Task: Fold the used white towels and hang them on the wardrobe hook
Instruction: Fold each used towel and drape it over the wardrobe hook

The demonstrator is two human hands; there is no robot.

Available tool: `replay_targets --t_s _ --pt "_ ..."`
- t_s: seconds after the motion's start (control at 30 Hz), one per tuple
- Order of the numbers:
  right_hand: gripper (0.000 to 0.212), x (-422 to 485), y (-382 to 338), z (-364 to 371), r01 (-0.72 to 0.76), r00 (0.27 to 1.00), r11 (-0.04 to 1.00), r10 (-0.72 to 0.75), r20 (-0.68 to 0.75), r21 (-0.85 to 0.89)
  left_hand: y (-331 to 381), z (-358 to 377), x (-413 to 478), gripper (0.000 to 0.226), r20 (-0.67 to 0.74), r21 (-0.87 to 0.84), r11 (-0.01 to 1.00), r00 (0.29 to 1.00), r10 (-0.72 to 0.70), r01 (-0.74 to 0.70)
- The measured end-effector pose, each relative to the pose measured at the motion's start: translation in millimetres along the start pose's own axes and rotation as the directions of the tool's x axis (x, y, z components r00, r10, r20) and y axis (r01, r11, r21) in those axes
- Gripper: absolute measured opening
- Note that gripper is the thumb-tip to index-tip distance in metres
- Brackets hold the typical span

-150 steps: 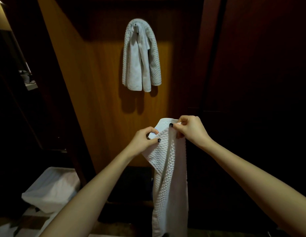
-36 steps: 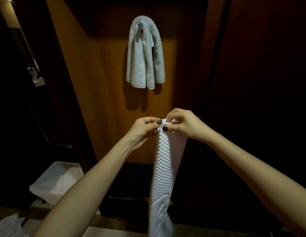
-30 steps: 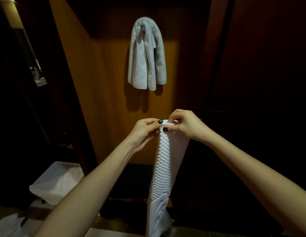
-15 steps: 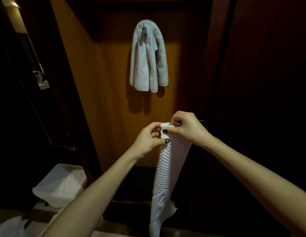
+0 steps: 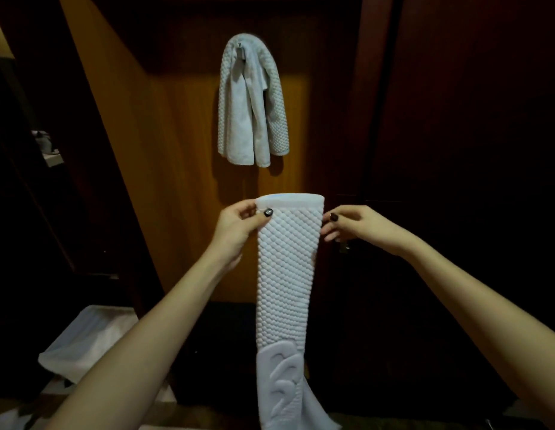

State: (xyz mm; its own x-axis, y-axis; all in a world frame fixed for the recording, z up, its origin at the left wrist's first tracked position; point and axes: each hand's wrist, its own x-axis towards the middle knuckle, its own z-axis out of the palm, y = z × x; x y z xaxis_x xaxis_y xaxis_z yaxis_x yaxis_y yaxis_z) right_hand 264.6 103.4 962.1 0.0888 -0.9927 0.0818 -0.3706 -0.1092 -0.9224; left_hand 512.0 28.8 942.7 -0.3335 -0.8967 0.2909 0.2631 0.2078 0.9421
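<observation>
Left grip (image 5: 236,228), right grip (image 5: 357,226) pinch top corners of towel (image 5: 285,274), hanging between them.

No text, number or brand can be read anywhere here. The near white towel (image 5: 287,268) carries a raised curved mark (image 5: 281,378) at its lower end, but its shapes do not form clear letters.

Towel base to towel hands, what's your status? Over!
Left grip, right grip each pinch a top corner of the held towel. It hangs long, folded narrow, below the hook. Hook already carries another towel.
</observation>
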Motion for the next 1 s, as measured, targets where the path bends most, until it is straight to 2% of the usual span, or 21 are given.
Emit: replay_targets --t_s 0.1,0.17,0.27,0.33,0.43,0.53,0.63,0.8,0.93,1.0 --pt "0.076 -0.7 4.9 6.5 0.03 1.0 0.991 -0.03 -0.001 0.129 9.0 1.7 -1.0 0.023 0.1 -0.096 0.995 0.995 -0.025 0.035" --pt "0.085 3.1 -2.4 13.4 0.069 0.996 0.978 -0.078 0.036 0.195 13.9 5.4 -3.6 0.021 0.16 -0.057 0.998 0.987 -0.02 0.029" --pt "0.073 7.9 -14.1 17.7 0.144 0.99 0.981 -0.144 -0.009 0.128 20.0 6.2 -9.2 0.019 0.171 0.012 1.0 0.985 0.005 -0.007" --pt "0.054 7.7 -20.2 16.8 0.177 0.984 0.982 -0.174 -0.047 0.065 23.9 2.5 -13.9 0.019 0.152 0.059 0.998 0.988 0.017 -0.026" --pt "0.022 3.6 -25.1 21.7 0.191 0.982 0.981 -0.191 -0.008 0.039 28.6 -4.0 -18.9 0.02 0.12 0.103 0.994 0.992 0.029 -0.042" --pt "0.033 1.2 -28.3 29.7 0.259 0.965 0.966 -0.258 -0.051 0.013 31.7 -8.6 -22.1 0.018 0.141 0.126 0.992 0.99 0.008 -0.026" --pt "0.042 -2.1 -31.5 33.9 0.323 0.946 0.946 -0.323 -0.019 0.003 34.0 -13.0 -22.6 0.017 0.143 0.136 0.991 0.99 0.002 -0.022" --pt "0.012 -0.2 -33.0 40.0 0.345 0.933 0.915 -0.359 -0.031 -0.208 40.5 -20.8 -18.8 0.017 0.125 0.156 0.988 0.992 0.003 -0.023" --pt "0.021 5.4 -33.7 39.6 0.318 0.937 0.895 -0.347 -0.042 -0.312 41.5 -24.7 -16.1 0.017 0.089 0.189 0.981 0.996 0.018 -0.035" --pt "0.024 9.6 -37.0 40.9 0.291 0.951 0.928 -0.308 -0.036 -0.234 40.1 -22.7 -13.9 0.018 0.047 0.305 0.949 0.996 0.07 -0.081"
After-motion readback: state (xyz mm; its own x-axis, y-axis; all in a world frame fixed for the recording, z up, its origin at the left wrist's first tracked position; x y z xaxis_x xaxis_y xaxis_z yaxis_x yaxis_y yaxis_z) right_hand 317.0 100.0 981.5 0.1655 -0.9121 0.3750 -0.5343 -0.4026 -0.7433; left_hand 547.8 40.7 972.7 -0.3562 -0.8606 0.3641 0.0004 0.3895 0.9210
